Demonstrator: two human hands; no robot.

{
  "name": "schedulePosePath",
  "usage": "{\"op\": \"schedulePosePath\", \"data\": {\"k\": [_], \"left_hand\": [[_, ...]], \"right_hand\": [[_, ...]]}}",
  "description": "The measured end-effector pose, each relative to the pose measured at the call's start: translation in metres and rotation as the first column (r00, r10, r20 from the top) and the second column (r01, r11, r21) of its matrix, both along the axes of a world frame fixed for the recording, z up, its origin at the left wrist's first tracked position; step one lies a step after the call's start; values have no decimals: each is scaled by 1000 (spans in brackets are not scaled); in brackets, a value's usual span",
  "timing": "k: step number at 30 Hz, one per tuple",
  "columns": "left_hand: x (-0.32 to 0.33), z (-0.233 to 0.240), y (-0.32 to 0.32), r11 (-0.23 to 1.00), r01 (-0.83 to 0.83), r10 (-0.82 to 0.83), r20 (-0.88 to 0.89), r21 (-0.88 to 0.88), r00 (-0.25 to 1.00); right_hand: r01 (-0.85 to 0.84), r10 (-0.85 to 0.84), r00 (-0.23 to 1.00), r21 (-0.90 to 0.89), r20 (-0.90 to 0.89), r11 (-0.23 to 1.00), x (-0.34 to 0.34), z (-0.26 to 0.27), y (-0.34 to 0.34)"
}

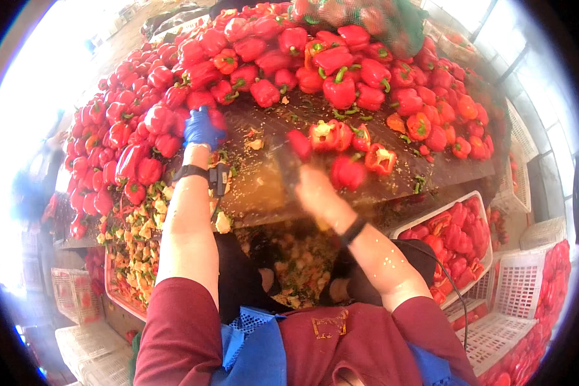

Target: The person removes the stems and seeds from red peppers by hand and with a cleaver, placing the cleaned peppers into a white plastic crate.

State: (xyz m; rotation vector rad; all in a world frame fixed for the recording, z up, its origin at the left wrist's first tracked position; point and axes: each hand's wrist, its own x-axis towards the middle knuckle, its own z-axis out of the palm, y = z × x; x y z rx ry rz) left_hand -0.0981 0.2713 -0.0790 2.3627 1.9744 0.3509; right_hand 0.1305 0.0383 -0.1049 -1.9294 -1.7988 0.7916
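Observation:
My left hand, in a blue glove, reaches over the near edge of a large pile of red bell peppers. Its fingers lie against a red pepper; whether they grip it cannot be told. My bare right hand is blurred above the dark tabletop. A dark blurred shape shows at its fingers, too unclear to name. Just beyond that hand are a blurred red piece, a red pepper and cut peppers with pale cores, one a cut pepper lying on its side.
Pale pepper cores fill a tray at the lower left. A white crate of red peppers stands to the right, near more white plastic crates. A green mesh sack lies at the far side. Seeds and stem scraps litter the tabletop.

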Motion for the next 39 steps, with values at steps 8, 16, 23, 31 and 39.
{"op": "schedulePosePath", "data": {"k": [8, 16, 23, 31, 39], "left_hand": [[70, -46, -60, 885, 454, -464, 106, 106, 880], [86, 0, -148, 740, 491, 577, 809, -460, -112], [70, -101, -109, 841, 489, 202, 973, -231, 112], [54, -20, -69, 806, 586, -480, 486, -84, 730], [-155, 1, 109, 958, -204, 199, 48, 199, 979]], "right_hand": [[163, -190, 971, 179, 147, 970, 43, 15, 14], [-92, 6, 967, 324, 255, 941, 17, 75, -18], [-126, 62, 940, 171, 336, 977, -20, 69, 6], [171, -165, 984, 115, -62, 979, 31, -31, 29], [93, -121, 923, -94, -366, 991, -46, 59, -31]]}}
